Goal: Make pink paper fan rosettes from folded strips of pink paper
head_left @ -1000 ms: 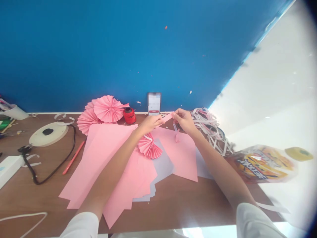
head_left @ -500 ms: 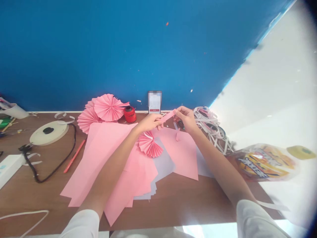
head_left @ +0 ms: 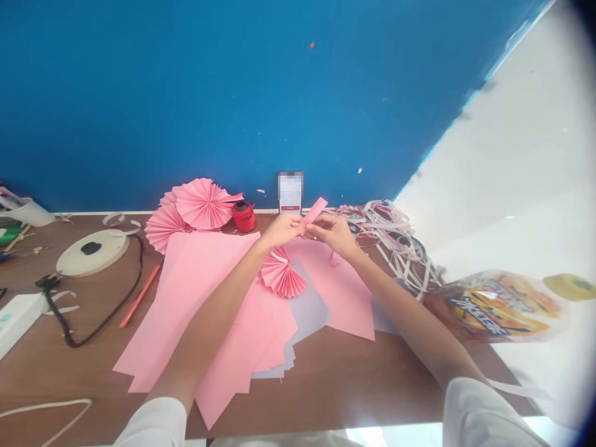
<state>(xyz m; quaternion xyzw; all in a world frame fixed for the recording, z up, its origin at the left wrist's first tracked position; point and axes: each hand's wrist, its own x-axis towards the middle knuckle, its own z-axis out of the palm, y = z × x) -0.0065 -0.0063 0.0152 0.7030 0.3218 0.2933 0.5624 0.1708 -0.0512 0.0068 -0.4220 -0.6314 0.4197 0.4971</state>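
Above the table, a narrow folded strip of pink paper (head_left: 315, 210) points up and to the right from between my hands. My left hand (head_left: 284, 230) is closed on its lower end. The fingers of my right hand (head_left: 334, 234) are pinched together at that same lower end, close against the left fingertips; a small whitish bit shows by them. Just below lies a pleated pink paper fan (head_left: 283, 273), partly opened out. Flat pink sheets (head_left: 205, 279) and pale grey-blue sheets (head_left: 310, 304) spread beneath my forearms.
Pleated pink rosettes (head_left: 207, 205) and a red thread spool (head_left: 244, 216) stand by the wall, near a propped phone (head_left: 291, 192). Tangled white strips (head_left: 400, 239) and a large drink bottle (head_left: 503, 307) are at right. Left are a red pen (head_left: 139, 297), a white reel (head_left: 93, 251) and a black cable (head_left: 107, 320).
My right hand has moved left and slightly down, from the strip's upper right end to its lower end beside my left hand. The strip now tilts more steeply, its upper end free.
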